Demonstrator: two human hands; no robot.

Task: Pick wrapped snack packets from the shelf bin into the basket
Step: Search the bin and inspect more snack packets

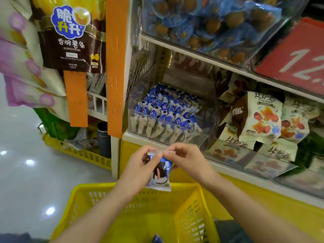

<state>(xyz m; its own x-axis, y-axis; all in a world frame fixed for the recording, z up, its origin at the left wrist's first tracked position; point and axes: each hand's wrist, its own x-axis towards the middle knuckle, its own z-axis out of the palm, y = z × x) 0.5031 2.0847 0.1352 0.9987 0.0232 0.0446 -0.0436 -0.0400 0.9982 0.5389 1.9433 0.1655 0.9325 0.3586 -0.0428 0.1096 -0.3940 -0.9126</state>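
Observation:
A blue and white wrapped snack packet [160, 174] hangs upright above the yellow basket [84, 195]. My left hand [140, 165] and my right hand [185, 158] both pinch its clear top seal. Behind them, a clear shelf bin [203, 137] holds several packets [164, 111] of the same kind standing in rows. One more blue packet [157, 239] lies at the basket's bottom, mostly cut off by the frame edge.
Blue-wrapped brown snacks fill a clear bin [219, 23] on the upper shelf. White snack bags [259, 118] lie to the right of the bin. An orange strip [115, 67] and a brown hanging bag [71, 35] are left. Another yellow crate [84, 155] sits on the floor.

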